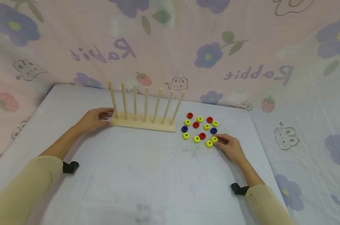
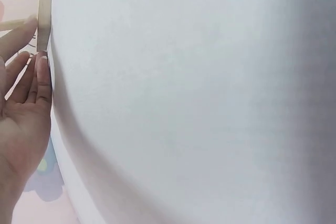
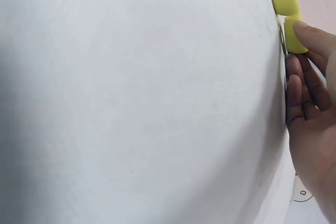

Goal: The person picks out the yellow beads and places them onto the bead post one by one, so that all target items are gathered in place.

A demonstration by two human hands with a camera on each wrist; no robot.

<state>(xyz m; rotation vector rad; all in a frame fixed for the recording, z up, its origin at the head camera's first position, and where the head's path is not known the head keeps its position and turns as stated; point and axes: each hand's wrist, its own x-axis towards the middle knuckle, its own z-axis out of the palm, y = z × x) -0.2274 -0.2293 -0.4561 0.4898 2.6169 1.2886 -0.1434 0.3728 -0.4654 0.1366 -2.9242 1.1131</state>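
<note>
A pale wooden peg rack with several upright pegs stands at the back left of the table. At its left end my left hand holds the base, thumb at the front corner and fingers farther back. The left wrist view shows that hand against the end of the base. To the right of the rack, my right hand pinches a yellow bead at the table surface. Its thumb lies on that bead in the right wrist view. Another yellow bead sits right beside it.
Several loose beads lie between the rack and my right hand: yellow ones, red ones and two dark blue ones. A white cloth covers the table. Behind it hangs a patterned curtain.
</note>
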